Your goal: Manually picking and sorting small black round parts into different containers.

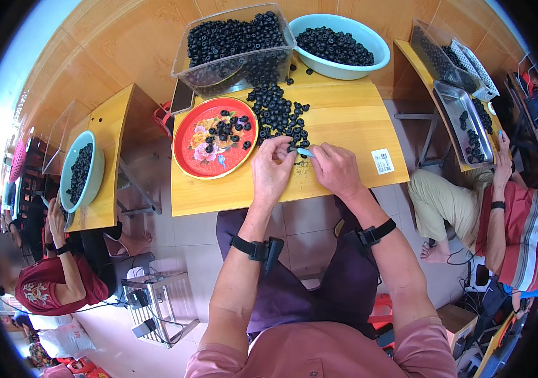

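My left hand [272, 170] is closed, pinching a small black ring-shaped part [291, 148] between thumb and fingertips. In my closed right hand [338, 169] is a small tool with a light blue handle [305, 152], its end at the part; the tip is too small to make out. Just beyond my hands a loose pile of black ring-shaped parts [275, 110] covers the middle of the yellow table [344, 120]. Left of the pile, a round red flowered tray [184, 154] holds several of the same parts. Dark crumbs [306, 179] lie below my fingers.
A clear plastic bin [218, 79] and a light blue basin [383, 62], both full of black parts, stand at the table's back. A dark phone-like slab [182, 96] lies at its left corner. Co-workers sit at tables left [61, 283] and right [514, 233].
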`<state>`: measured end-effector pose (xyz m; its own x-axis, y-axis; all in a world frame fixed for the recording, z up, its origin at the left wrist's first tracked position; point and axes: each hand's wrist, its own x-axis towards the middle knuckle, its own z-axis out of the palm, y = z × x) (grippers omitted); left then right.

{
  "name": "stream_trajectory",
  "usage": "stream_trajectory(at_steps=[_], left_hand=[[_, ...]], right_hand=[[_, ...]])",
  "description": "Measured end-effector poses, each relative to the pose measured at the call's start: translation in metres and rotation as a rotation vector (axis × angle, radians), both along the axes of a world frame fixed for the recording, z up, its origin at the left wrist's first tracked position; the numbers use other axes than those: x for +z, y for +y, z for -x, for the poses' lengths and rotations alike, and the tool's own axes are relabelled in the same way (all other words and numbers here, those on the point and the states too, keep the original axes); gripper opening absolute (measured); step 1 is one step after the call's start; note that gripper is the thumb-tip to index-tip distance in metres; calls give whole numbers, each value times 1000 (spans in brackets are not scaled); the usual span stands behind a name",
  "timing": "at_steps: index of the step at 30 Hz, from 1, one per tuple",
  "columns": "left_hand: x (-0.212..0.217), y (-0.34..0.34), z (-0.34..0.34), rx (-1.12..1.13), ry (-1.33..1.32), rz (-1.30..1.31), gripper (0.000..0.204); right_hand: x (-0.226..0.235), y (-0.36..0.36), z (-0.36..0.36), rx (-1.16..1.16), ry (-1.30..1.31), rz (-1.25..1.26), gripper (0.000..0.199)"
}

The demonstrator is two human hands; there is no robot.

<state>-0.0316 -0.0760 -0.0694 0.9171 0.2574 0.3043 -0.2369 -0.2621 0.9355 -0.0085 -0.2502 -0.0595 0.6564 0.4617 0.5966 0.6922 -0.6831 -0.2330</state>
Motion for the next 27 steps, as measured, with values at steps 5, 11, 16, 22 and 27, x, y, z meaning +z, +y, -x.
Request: stream_trajectory(at_steps=[5, 11, 16, 22, 27], left_hand=[[1, 1, 1, -10, 4, -1, 29], [-3, 1, 0, -42, 14, 57, 30], [-5, 3, -1, -112, 60, 187, 32], [-8, 5, -1, -86, 25, 316, 32], [-8, 4, -1, -92, 30, 292, 33]], right_hand=[[1, 0, 1, -19, -2, 24, 10], [0, 1, 1, -13, -4, 6, 9], [-2, 0, 1, -29, 3, 26, 9], [-7, 0, -3, -118, 32, 53, 8], [-3, 1, -1, -129, 13, 35, 8]])
